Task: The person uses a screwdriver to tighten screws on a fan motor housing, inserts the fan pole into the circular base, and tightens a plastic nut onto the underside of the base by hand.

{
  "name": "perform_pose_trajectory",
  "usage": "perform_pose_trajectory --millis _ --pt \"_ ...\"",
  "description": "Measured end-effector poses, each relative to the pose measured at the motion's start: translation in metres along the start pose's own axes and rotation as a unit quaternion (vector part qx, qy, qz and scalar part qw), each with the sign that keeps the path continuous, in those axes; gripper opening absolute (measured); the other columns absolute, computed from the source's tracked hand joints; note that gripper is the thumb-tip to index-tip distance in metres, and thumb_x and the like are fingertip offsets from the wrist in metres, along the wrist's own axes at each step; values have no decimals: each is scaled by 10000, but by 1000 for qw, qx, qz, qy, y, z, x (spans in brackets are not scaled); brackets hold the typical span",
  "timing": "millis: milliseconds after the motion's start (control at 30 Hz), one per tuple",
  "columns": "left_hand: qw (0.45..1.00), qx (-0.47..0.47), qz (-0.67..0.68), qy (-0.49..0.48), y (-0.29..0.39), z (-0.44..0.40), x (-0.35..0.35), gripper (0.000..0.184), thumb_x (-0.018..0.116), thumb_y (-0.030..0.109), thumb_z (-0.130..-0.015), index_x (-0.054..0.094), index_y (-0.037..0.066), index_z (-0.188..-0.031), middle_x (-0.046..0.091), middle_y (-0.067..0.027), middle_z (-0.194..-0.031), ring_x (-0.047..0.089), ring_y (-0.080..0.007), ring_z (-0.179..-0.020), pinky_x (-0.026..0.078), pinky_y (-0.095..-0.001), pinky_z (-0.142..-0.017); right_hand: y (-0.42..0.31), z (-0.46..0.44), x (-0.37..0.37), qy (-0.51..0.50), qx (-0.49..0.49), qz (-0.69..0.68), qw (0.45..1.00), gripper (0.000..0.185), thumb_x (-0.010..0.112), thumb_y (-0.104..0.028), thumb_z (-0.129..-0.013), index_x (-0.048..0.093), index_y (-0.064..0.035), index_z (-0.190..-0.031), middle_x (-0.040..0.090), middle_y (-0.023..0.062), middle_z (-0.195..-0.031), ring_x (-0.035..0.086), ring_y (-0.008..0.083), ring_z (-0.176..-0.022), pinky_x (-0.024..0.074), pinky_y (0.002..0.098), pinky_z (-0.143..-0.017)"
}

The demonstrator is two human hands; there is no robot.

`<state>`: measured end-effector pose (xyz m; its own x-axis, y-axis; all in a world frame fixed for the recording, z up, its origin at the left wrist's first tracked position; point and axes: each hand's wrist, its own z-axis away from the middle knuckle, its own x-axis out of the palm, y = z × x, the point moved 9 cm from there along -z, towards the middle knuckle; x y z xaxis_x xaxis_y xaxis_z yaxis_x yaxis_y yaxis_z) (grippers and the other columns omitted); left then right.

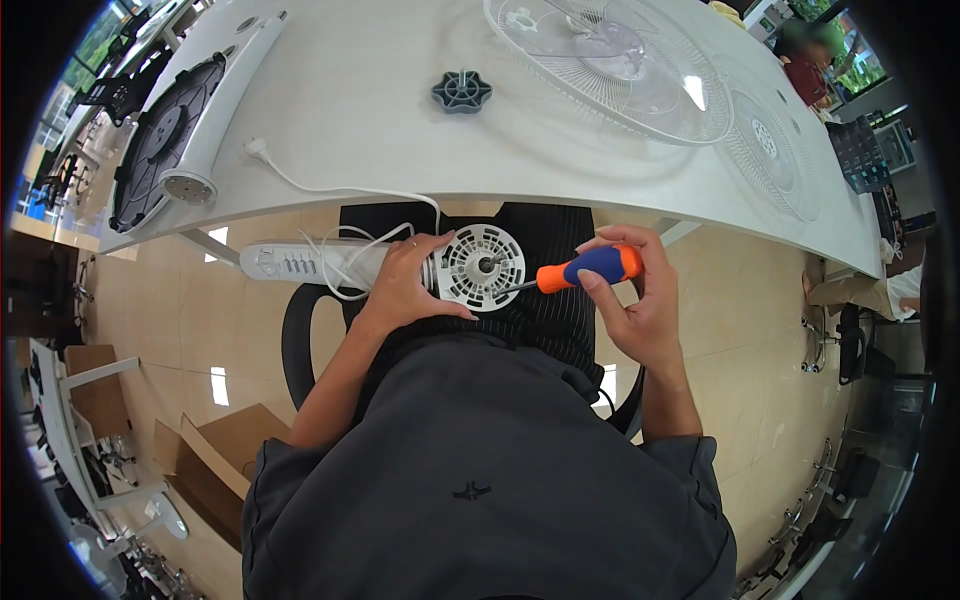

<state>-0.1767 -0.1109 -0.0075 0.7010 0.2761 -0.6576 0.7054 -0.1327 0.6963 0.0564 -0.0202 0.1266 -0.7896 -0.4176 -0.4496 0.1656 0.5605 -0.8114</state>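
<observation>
A white fan motor housing (483, 268) with a slotted round face and a central shaft lies across my lap. Its white control panel body (285, 262) with a row of buttons extends to the left, a white cord looped over it. My left hand (408, 278) wraps around the housing just behind the round face. In my right hand (645, 305) is an orange and blue screwdriver (590, 270), held level. Its tip meets the lower right part of the slotted face; whether it sits in a screw I cannot tell.
On the white table (350, 130) are a dark star-shaped knob (462, 92), a clear fan blade with its guard (620, 60), another guard (768, 140), a white pole (225, 115) and a black round base (165, 135). A cardboard box (215, 450) stands on the floor. Another person (805, 75) is at far right.
</observation>
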Motion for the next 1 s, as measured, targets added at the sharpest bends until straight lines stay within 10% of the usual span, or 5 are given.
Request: perform_pose_trajectory --millis 1000 --pt "999 -27 23 -27 -10 8 2 993 972 344 -487 596 74 -1366 669 -116 -1309 624 -296 -1171 391 -424 -1102 -14 1 41 -70 -77 86 991 406 822 -171 -853 608 -40 -1173 711 139 -1028 716 304 -849 574 354 -729"
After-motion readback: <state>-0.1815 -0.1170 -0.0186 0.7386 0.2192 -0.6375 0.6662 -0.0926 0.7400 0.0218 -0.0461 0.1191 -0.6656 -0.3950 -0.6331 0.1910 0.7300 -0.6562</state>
